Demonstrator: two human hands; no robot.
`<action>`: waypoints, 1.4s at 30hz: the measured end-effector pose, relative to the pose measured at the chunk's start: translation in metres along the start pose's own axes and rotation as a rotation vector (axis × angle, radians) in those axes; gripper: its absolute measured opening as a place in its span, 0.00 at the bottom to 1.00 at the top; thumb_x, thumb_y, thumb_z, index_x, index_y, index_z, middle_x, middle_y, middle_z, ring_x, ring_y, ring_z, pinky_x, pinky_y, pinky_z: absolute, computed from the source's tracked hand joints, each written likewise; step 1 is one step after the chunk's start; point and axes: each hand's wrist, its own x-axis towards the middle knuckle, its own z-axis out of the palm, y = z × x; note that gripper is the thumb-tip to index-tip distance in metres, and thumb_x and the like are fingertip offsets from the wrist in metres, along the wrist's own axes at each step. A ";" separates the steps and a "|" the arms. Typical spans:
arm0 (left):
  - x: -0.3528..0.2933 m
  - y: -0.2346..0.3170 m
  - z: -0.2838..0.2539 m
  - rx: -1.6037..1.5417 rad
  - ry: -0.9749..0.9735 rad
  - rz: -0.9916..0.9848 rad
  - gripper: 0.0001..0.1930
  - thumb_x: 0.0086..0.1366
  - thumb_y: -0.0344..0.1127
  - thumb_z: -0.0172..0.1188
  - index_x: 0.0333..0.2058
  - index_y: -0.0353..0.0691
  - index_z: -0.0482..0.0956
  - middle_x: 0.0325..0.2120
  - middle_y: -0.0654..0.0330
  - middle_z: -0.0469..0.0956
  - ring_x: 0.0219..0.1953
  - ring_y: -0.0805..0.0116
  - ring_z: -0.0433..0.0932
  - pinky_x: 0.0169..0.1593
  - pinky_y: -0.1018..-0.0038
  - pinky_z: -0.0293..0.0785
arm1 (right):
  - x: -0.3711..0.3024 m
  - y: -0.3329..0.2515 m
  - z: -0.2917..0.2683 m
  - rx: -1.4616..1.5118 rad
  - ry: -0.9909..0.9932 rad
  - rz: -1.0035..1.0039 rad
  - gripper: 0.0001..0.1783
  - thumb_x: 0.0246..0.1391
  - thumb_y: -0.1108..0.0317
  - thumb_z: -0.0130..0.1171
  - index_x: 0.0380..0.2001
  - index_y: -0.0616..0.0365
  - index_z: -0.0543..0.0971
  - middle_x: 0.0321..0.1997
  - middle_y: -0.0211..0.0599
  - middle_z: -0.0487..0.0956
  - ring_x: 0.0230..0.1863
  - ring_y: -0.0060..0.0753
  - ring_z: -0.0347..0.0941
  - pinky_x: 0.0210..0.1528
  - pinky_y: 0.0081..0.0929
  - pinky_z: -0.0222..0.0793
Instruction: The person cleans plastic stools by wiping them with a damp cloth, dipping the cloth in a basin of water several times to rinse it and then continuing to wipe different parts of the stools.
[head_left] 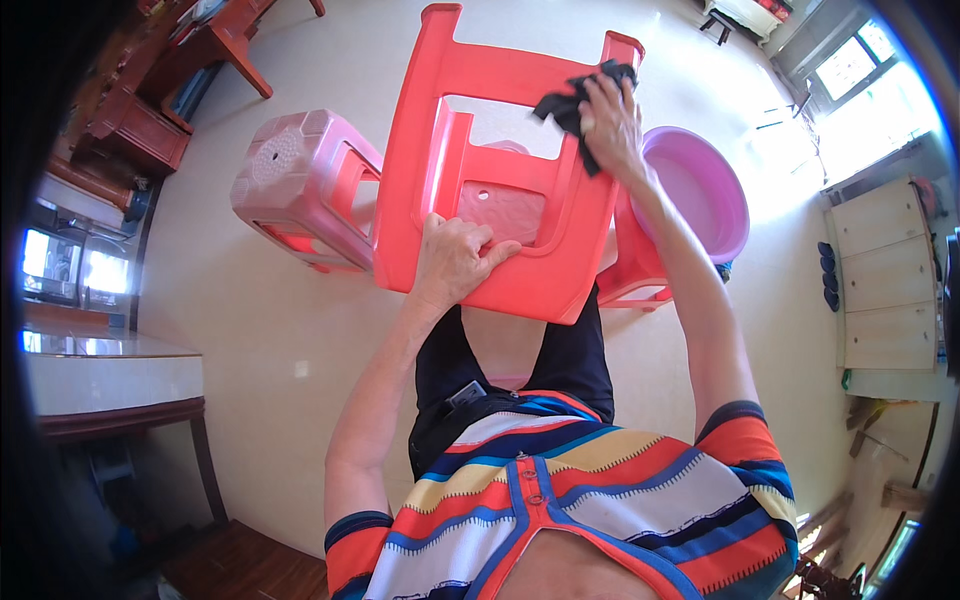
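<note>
- While gripping the near edge of the red plastic stool at frame centre, left hand is curling shut around it.
- Right hand is pinching a black cloth against the stool's far leg, upper centre.
- Pink stool is sitting left; purple basin right.

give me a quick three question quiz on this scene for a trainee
1. True or false: the right hand presses a black cloth against the red stool.
2. What does the left hand grip?
A. the pink basin
B. the red stool's edge
C. the cloth
3. Fill in: the pink basin sits on the ____.

Key: 1 true; 2 B; 3 floor.
</note>
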 end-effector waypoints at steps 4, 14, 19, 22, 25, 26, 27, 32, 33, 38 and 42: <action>-0.002 0.005 0.001 0.003 0.017 0.008 0.21 0.54 0.52 0.61 0.17 0.38 0.77 0.15 0.58 0.73 0.23 0.60 0.73 0.39 0.64 0.60 | -0.063 -0.058 -0.060 0.062 -0.105 -0.100 0.21 0.47 0.65 0.56 0.48 0.52 0.73 0.57 0.40 0.65 0.63 0.54 0.52 0.60 0.49 0.51; 0.008 0.008 0.004 -0.020 0.126 0.119 0.23 0.54 0.55 0.60 0.14 0.40 0.75 0.12 0.59 0.72 0.20 0.63 0.71 0.32 0.67 0.58 | 0.013 0.061 -0.002 -0.003 -0.029 -0.166 0.20 0.54 0.57 0.50 0.49 0.51 0.72 0.58 0.49 0.64 0.62 0.59 0.53 0.63 0.49 0.47; 0.015 0.003 0.000 -0.026 -0.028 -0.008 0.26 0.55 0.59 0.57 0.13 0.40 0.74 0.11 0.59 0.71 0.19 0.61 0.71 0.31 0.65 0.59 | 0.010 0.043 0.013 0.111 0.067 0.218 0.23 0.54 0.56 0.50 0.52 0.51 0.70 0.62 0.54 0.58 0.61 0.65 0.51 0.64 0.51 0.44; 0.006 -0.001 -0.001 0.001 -0.002 -0.027 0.27 0.55 0.61 0.55 0.13 0.41 0.74 0.11 0.59 0.71 0.19 0.61 0.71 0.31 0.65 0.59 | -0.031 -0.002 -0.004 0.335 0.083 0.337 0.25 0.54 0.58 0.50 0.55 0.53 0.67 0.62 0.60 0.55 0.61 0.66 0.50 0.63 0.51 0.45; 0.006 0.000 0.002 0.035 -0.005 -0.023 0.27 0.55 0.61 0.55 0.13 0.41 0.74 0.11 0.59 0.71 0.20 0.61 0.71 0.31 0.65 0.58 | -0.102 -0.052 -0.048 0.466 0.008 0.363 0.30 0.55 0.65 0.50 0.61 0.59 0.57 0.64 0.66 0.48 0.66 0.66 0.43 0.66 0.48 0.41; 0.007 0.001 0.002 0.028 -0.012 -0.022 0.26 0.55 0.60 0.56 0.14 0.41 0.73 0.13 0.59 0.71 0.20 0.61 0.71 0.31 0.65 0.57 | -0.127 -0.070 -0.063 0.517 -0.034 0.403 0.33 0.54 0.66 0.50 0.61 0.64 0.54 0.65 0.65 0.46 0.67 0.65 0.40 0.66 0.47 0.39; 0.008 0.002 0.002 0.022 -0.016 -0.021 0.25 0.55 0.58 0.57 0.15 0.41 0.73 0.14 0.58 0.72 0.20 0.61 0.70 0.30 0.65 0.56 | -0.148 -0.089 -0.080 0.536 -0.090 0.433 0.35 0.54 0.67 0.49 0.62 0.67 0.51 0.66 0.65 0.44 0.68 0.63 0.38 0.67 0.46 0.38; 0.008 0.005 0.001 0.069 -0.026 0.022 0.26 0.55 0.58 0.57 0.14 0.41 0.71 0.13 0.58 0.71 0.20 0.61 0.70 0.31 0.66 0.57 | -0.207 -0.126 -0.103 0.950 -0.187 0.714 0.43 0.56 0.51 0.46 0.62 0.72 0.42 0.65 0.59 0.45 0.68 0.52 0.40 0.67 0.38 0.36; 0.007 0.004 0.002 0.085 -0.010 0.025 0.26 0.55 0.58 0.57 0.14 0.41 0.71 0.13 0.58 0.70 0.20 0.61 0.69 0.32 0.66 0.57 | -0.206 -0.120 -0.096 1.006 -0.183 0.726 0.43 0.57 0.50 0.45 0.62 0.71 0.43 0.65 0.58 0.45 0.67 0.51 0.41 0.67 0.37 0.37; 0.012 0.003 0.000 0.025 0.024 0.029 0.26 0.55 0.58 0.57 0.13 0.41 0.71 0.10 0.58 0.68 0.17 0.61 0.68 0.31 0.65 0.57 | -0.180 -0.072 -0.049 1.319 -0.063 0.914 0.36 0.61 0.44 0.37 0.57 0.67 0.60 0.55 0.45 0.65 0.58 0.36 0.58 0.62 0.27 0.48; 0.012 0.003 0.002 0.020 0.068 0.022 0.26 0.57 0.57 0.56 0.12 0.40 0.70 0.11 0.57 0.70 0.18 0.60 0.68 0.33 0.65 0.57 | -0.178 -0.057 -0.028 1.332 -0.013 0.946 0.36 0.61 0.42 0.37 0.54 0.68 0.64 0.52 0.43 0.68 0.53 0.30 0.62 0.57 0.26 0.54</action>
